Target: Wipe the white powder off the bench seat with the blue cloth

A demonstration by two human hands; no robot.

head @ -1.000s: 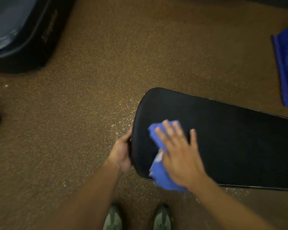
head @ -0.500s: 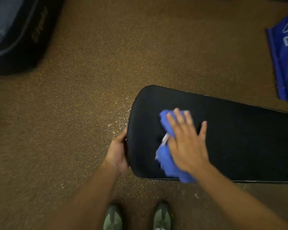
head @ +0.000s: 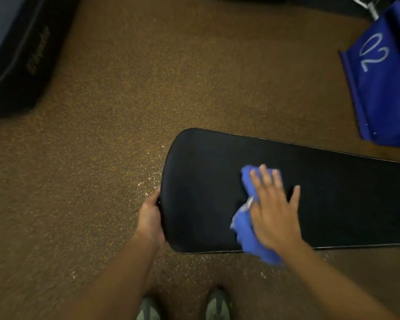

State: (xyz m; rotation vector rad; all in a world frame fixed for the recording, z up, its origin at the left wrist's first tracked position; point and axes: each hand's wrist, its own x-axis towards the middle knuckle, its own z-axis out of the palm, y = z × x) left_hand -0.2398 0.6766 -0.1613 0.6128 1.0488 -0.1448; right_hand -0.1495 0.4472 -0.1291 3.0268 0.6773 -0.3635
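Blue fabric (head: pixel 388 88) at the upper right carries a white hand-drawn "02", read sideways; its far end runs out of view past the right edge, so what it belongs to cannot be told. At the upper left sits a dark case or bag (head: pixel 16 58) with gold lettering along its side, too blurred and dim to read, and its left part is cut off by the picture's border.

Across the speckled brown floor (head: pixel 148 77) the black bench seat (head: pixel 206 181) lies lengthwise, its rounded end toward the left and its other end running past the right border. The right hand (head: pixel 275 211) lies palm-down on the seat with its fingers (head: pixel 267 179) spread flat over the blue cloth (head: pixel 245 229), pressing it against the padding rather than pinching it. The cloth is bunched; one end shows beyond the fingertips, the other hangs over the seat's near edge, and the middle is hidden under the palm. A small white bit shows at the cloth's fold, too smeared to identify. The left hand (head: pixel 150 220) grips the rounded end of the seat, thumb on the edge; its other fingers curl underneath and are out of sight.

White powder (head: pixel 148 179) glints as scattered specks on the floor just left of the seat and below its near edge. The seat's surface looks uniformly dark. Two grey-green shoe tips (head: pixel 217 303) are cropped by the bottom border.
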